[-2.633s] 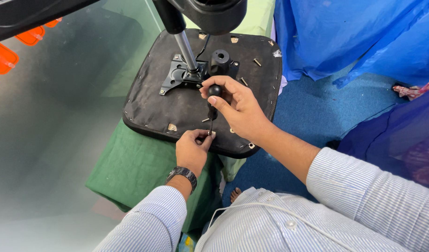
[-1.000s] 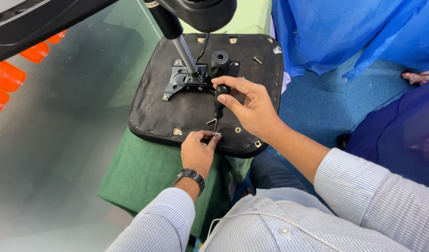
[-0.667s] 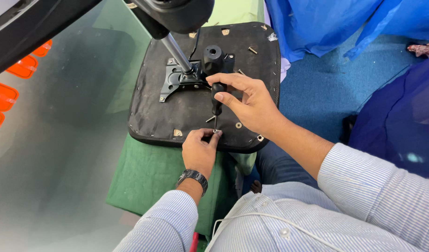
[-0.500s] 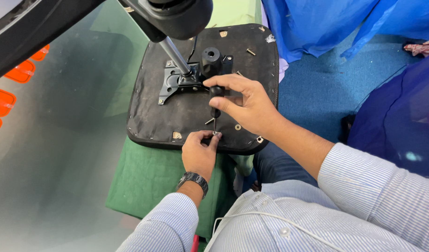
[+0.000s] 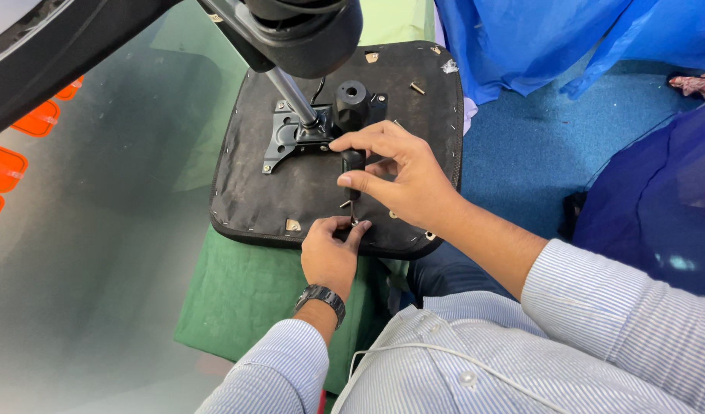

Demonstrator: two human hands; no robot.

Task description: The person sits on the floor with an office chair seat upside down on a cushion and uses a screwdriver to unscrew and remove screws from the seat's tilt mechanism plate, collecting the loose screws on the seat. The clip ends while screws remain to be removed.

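Note:
An upturned black chair seat [image 5: 260, 192] lies on a green-covered stand. My right hand [image 5: 402, 172] grips the black handle of a screwdriver [image 5: 353, 162], which stands upright with its tip down near the seat's front edge. My left hand [image 5: 331, 249] sits at that front edge, its thumb and fingers pinched around the screwdriver's tip, where a small screw seems to be. A black metal bracket [image 5: 285, 138] with a silver gas-lift rod [image 5: 292, 96] is fixed to the seat's middle, and a black knob [image 5: 351, 103] stands beside it.
A loose screw [image 5: 417, 88] lies on the seat's far right part. The chair's dark base [image 5: 299, 31] hangs over the top of the view. Blue plastic sheeting [image 5: 552, 38] and blue carpet [image 5: 521, 146] lie to the right. Orange shapes [image 5: 7, 165] show at the left, and green cloth [image 5: 237, 299] below.
Both hands stay on the screwdriver and the seat's front edge. The view has shifted a little, so the seat sits higher and further left.

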